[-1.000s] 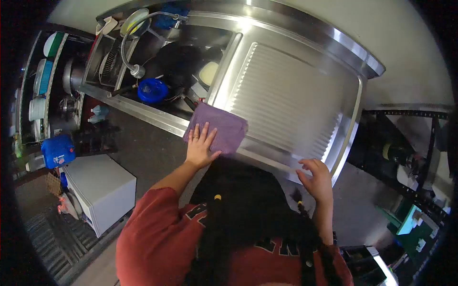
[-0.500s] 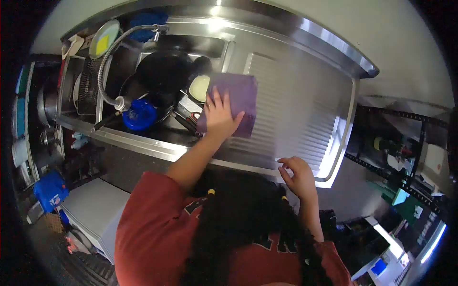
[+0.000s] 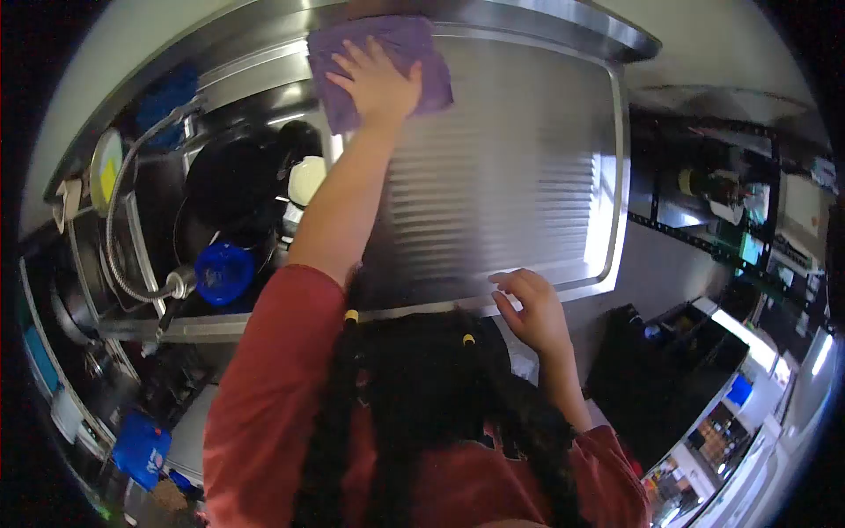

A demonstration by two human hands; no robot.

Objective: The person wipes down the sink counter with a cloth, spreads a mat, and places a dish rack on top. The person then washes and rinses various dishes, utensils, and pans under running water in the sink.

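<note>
My left hand [image 3: 380, 84] lies flat with spread fingers on a purple cloth [image 3: 435, 81]. The cloth is spread over the raised back rim of the steel sink unit, at the upper left of the ribbed drainboard [image 3: 502, 150]. Nearer to me, my right hand [image 3: 535, 312] hovers at the drainboard's front edge. Its fingers are loosely bent and apart, with nothing in them. Whether it touches the edge, I cannot tell.
Left of the drainboard, the sink basin holds a black pan [image 3: 231, 180], a pale bowl [image 3: 307, 179] and a blue round item [image 3: 224, 275]. A flexible metal faucet hose [image 3: 113, 211] arches over its left side. Behind it sits a dish with a yellow sponge [image 3: 108, 179].
My left hand and the purple cloth have moved away from me, from beside the basin to the back rim. The view has shifted; my right hand stays near the front edge.
</note>
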